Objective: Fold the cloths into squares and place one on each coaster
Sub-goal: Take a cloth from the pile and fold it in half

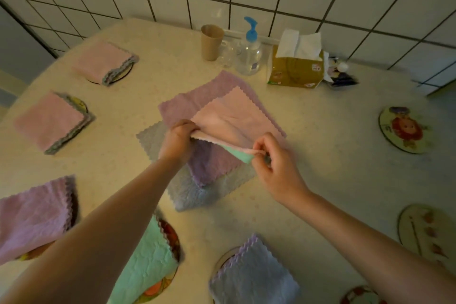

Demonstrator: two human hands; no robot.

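At the table's middle, my left hand (pixel 180 138) and my right hand (pixel 269 155) pinch the near edge of a pink cloth with a green underside (pixel 232 116), lifted a little. Under it lie a flat purple cloth (pixel 197 99) and a grey-blue cloth (pixel 192 192). Folded cloths rest on coasters: two pink ones (pixel 103 61) (pixel 49 121) at the far left, a purple one (pixel 32 215) at the near left, a green one (pixel 145 261) under my left arm, and a blue one (pixel 254 276) at the front. Bare coasters sit at the right (pixel 404 131) (pixel 424 229) and at the front right edge (pixel 357 296).
Against the tiled wall stand a brown cup (pixel 211 42), a clear pump bottle with a blue top (pixel 249 54), a tissue box (pixel 296 66) and small items (pixel 340 74) beside it. The table's edge curves along the left.
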